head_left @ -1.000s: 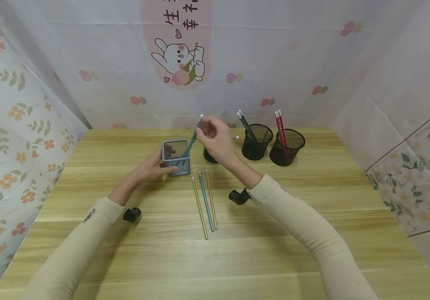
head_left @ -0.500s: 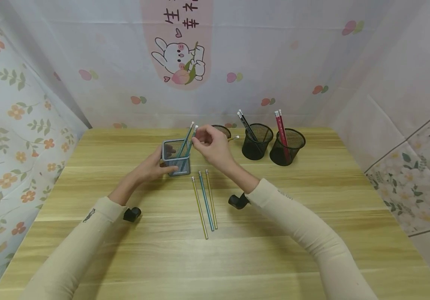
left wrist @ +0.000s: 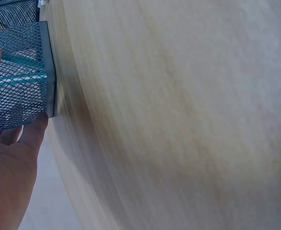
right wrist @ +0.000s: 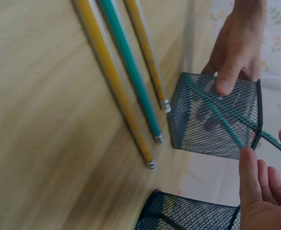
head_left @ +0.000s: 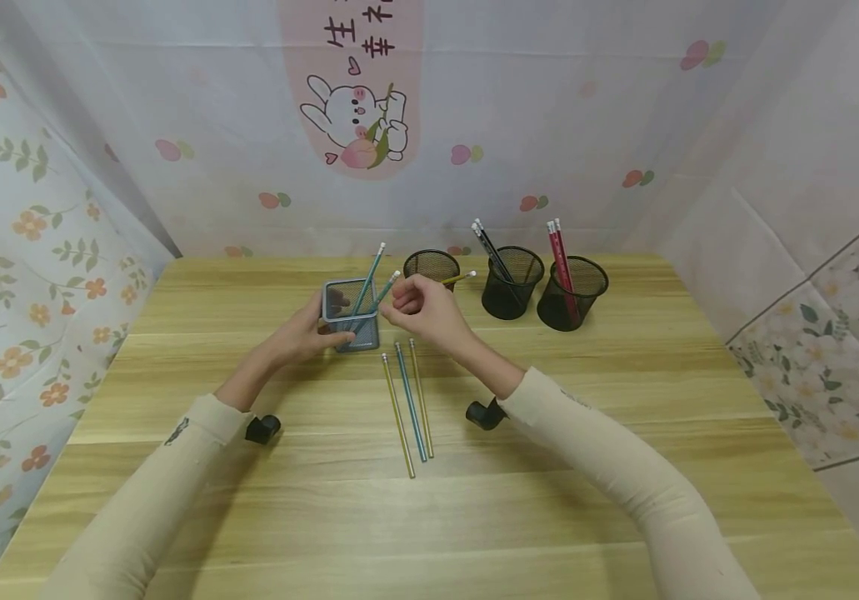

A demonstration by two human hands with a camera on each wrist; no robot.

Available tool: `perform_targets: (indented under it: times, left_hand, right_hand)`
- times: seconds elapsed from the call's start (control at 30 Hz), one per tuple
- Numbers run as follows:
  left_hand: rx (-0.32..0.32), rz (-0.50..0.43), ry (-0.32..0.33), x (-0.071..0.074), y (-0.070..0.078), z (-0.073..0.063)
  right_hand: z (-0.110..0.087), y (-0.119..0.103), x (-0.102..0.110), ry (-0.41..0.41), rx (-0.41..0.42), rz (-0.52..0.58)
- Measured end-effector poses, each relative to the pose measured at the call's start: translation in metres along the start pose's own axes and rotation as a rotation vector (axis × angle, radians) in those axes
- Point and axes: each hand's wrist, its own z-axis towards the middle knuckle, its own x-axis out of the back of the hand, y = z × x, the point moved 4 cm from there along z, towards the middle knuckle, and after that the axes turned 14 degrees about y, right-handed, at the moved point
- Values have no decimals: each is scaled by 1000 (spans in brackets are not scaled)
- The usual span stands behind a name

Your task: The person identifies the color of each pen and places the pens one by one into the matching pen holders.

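Observation:
My left hand (head_left: 296, 337) grips a square grey mesh pencil holder (head_left: 357, 337), thumb on the near side and fingers behind the mesh. Two teal pencils lean inside; the upright one (head_left: 369, 275) stands further back. The other teal pencil (head_left: 389, 287) tilts right over the rim, its upper part at the thumb and fingertips of my right hand (head_left: 432, 315), which pinches it. In the right wrist view, my right fingertips sit right at the holder's rim. On the table in front lie a blue-green pencil (head_left: 410, 404) and two yellow pencils (head_left: 397, 417).
Behind my right hand is a round black mesh cup (head_left: 429, 263) with a yellow pencil (head_left: 457, 277) leaning out. Further right stand a black cup (head_left: 507, 300) with black pencils and another (head_left: 560, 312) with red pencils. A printed curtain hangs at the table's back.
My right hand has lowered toward the holder's rim, and the teal pencil at its fingertips has gone deeper and tilted right. The left hand and holder have stayed in place.

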Motion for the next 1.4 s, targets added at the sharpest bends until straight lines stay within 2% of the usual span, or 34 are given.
perform_targets:
  times: [0.47, 0.8, 1.0, 1.27, 1.4]
  left_hand:
    - [-11, 35, 1, 1, -3, -1]
    - [-1, 22, -1, 1, -4, -1]
    - [1, 31, 3, 1, -4, -1]
    - [-10, 36, 6, 1, -4, 0]
    - [-10, 35, 2, 0, -3, 1]
  right_hand:
    - [-9, 17, 9, -101, -47, -89]
    - [-12, 27, 13, -160, -86, -168]
    - [-15, 31, 13, -217, -106, -242]
    - [-20, 37, 9, -324, -213, -273]
    - [-21, 36, 6, -344, -220, -296]
